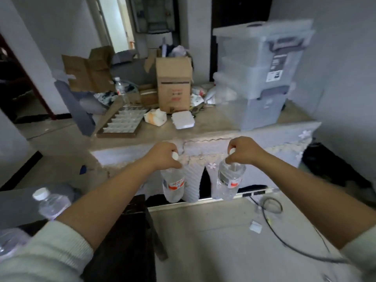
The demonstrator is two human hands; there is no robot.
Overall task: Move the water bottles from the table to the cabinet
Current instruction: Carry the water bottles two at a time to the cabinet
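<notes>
A dim, cluttered room held a low cabinet (213, 127) with a beige top, crowded with a cardboard box (175, 88), stacked plastic bins (258, 64) and a lone bottle (120, 88). In front, the left hand (164, 155) pinched one water bottle (174, 185) by its neck, and the right hand (244, 151) likewise pinched a second bottle (228, 178), both hanging short of the cabinet. More bottles (50, 202) waited on the dark table (18, 204) at lower left, so the job looked partly done.

- The left hand (162, 154) is reaching forward, arm nearly straight, fingers curling over the cap of a bottle (173, 185) hanging below.
- The right hand (243, 150) is mirroring it, pinching the top of a second bottle (228, 180).
- Pale sleeves are sitting pushed up both forearms.
</notes>
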